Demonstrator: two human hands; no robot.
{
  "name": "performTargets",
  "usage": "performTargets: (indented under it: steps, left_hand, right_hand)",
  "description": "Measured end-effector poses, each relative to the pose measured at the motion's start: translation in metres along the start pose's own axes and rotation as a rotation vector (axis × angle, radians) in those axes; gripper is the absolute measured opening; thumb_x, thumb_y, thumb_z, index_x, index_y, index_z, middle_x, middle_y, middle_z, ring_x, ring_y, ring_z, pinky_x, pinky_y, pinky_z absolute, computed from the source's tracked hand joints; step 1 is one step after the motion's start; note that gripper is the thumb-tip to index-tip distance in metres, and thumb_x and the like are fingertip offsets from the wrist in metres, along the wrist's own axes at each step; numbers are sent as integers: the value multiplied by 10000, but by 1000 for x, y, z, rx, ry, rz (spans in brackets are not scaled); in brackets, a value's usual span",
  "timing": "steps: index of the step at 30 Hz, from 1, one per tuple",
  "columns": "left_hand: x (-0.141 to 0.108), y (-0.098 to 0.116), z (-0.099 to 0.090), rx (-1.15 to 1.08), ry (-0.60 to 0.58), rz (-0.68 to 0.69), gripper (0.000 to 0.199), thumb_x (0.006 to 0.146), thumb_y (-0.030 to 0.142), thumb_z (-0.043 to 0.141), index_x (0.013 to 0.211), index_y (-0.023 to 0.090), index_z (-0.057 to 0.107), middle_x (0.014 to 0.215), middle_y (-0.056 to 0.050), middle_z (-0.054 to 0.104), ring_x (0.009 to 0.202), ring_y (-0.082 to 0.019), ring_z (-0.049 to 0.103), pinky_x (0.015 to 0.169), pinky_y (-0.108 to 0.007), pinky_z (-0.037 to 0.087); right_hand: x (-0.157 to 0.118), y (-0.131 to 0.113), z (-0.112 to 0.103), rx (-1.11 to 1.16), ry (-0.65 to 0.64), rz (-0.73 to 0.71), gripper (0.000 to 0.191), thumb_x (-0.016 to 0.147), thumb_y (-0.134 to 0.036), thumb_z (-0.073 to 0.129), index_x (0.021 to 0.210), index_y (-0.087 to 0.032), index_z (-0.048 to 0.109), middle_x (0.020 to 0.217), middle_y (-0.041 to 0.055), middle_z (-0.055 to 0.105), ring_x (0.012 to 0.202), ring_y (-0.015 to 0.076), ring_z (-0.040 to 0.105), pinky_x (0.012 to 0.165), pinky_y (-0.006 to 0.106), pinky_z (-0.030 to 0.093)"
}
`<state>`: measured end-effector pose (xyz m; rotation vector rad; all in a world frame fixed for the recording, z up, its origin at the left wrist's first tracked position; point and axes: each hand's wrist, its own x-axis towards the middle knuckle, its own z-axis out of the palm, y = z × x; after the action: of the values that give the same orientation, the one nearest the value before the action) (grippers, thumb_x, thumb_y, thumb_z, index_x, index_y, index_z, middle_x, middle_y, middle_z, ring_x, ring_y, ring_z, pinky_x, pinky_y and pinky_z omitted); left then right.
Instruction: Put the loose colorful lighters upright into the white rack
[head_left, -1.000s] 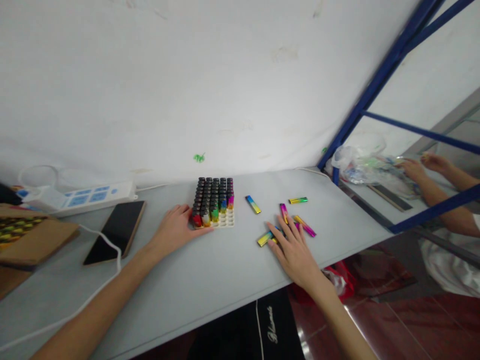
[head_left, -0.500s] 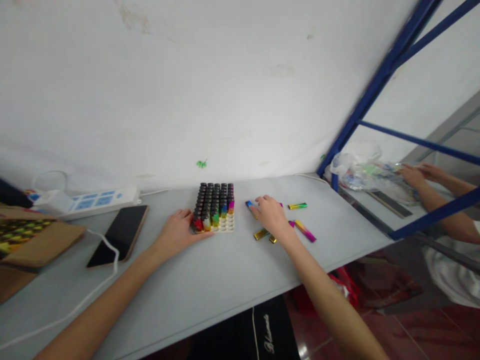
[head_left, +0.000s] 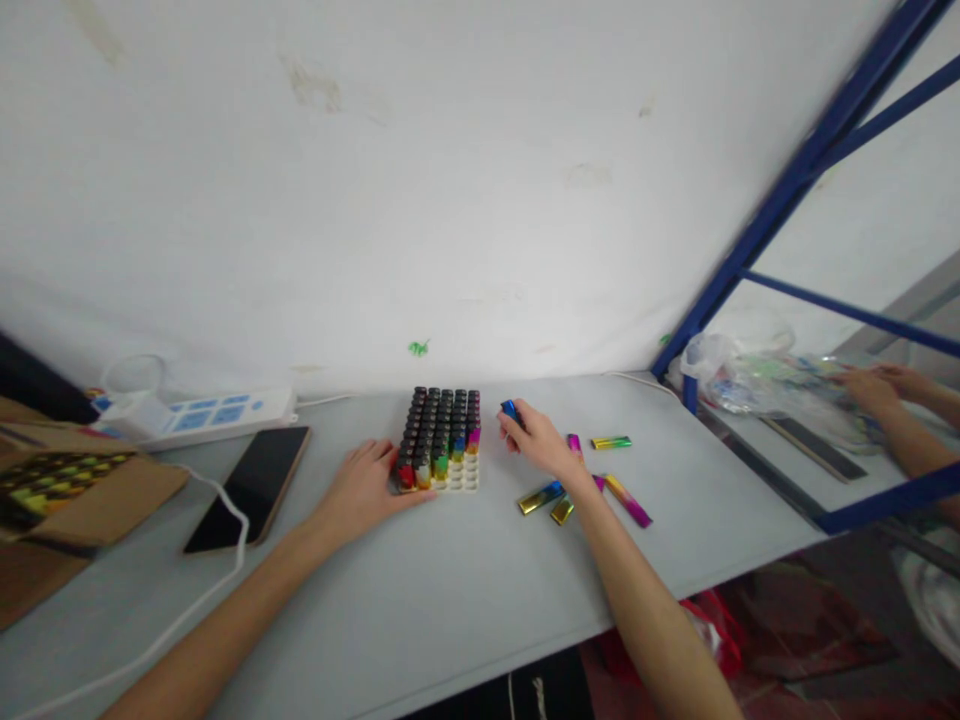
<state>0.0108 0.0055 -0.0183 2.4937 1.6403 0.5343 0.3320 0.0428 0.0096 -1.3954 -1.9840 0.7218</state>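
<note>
Forearms enter from the bottom edge and run up over the pale grey tabletop (head_left: 420, 600) toward the centre of the frame. Left of centre, the left hand (head_left: 364, 490) lies flat, its fingers loosely together against the near left corner of the white slotted tray (head_left: 442, 450), which stands mid-frame, nearly full of upright iridescent sticks with black caps; only some slots in the nearest rows look empty. Just right of the tray, the right hand (head_left: 541, 440) is raised off the table, fingertips pinching one rainbow-metallic stick (head_left: 511, 409), blue end up. As I judge it, a picked stick is being carried to the tray; the next move calls for standing it upright over a free near slot and pressing it in while the left hand steadies the tray.

Five loose metallic sticks (head_left: 596, 480) lie right of centre behind that hand. At middle left sit a black phone (head_left: 251, 485) on a white cable, an open cardboard box (head_left: 67, 485) and a white power strip (head_left: 199, 412). At far right, beyond a blue steel frame (head_left: 780, 200), another person's hands (head_left: 885, 385) work at clear bags.

Half a second earlier the right hand was pressed low over the stick on the table; now it has lifted it nearer the tray. The left hand has not moved.
</note>
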Motion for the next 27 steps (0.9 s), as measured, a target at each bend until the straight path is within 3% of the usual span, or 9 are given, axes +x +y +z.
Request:
performTargets:
  steps: [4, 8, 13, 19, 27]
  left_hand:
    - [-2, 2, 0, -19, 5, -23, 578, 784, 793, 813, 947, 239, 780, 1024, -147, 776, 1082, -425, 725, 1009, -569, 579]
    - [-3, 1, 1, -7, 7, -14, 584, 797, 796, 808, 973, 240, 778, 1057, -136, 778, 1083, -391, 712, 1019, -544, 579]
    - [-4, -1, 3, 29, -20, -4, 623, 813, 811, 793, 1002, 217, 776, 1080, -149, 773, 1100, -401, 709, 1036, -558, 571]
    - [-3, 0, 2, 12, 3, -16, 581, 794, 797, 811, 959, 241, 777, 1031, -131, 776, 1068, -391, 717, 1015, -547, 582]
    - [-3, 1, -1, 21, -31, -9, 605, 815, 812, 792, 992, 234, 767, 1062, -127, 778, 1086, -389, 716, 1033, -536, 576]
  right_hand:
    - [-11, -8, 18, 338, 23, -37, 422, 1088, -650, 494, 902, -271, 500, 694, -64, 564, 602, 149, 519, 597, 266, 445]
    - [-23, -29, 25, 361, 68, -43, 546, 1045, -763, 510, 813, -268, 488, 653, -64, 481, 613, 149, 452, 583, 276, 382]
    - [-33, -50, 26, 326, 135, -72, 560, 1037, -714, 569, 735, -248, 498, 667, -44, 493, 656, 149, 447, 628, 290, 353]
    - [-35, -54, 36, 324, 233, 1, 536, 1015, -665, 528, 678, -253, 470, 618, -40, 464, 629, 150, 426, 605, 300, 308]
    - [-34, -49, 41, 267, 119, 45, 368, 963, -492, 444, 674, -265, 461, 614, -31, 482, 634, 164, 464, 618, 303, 320]
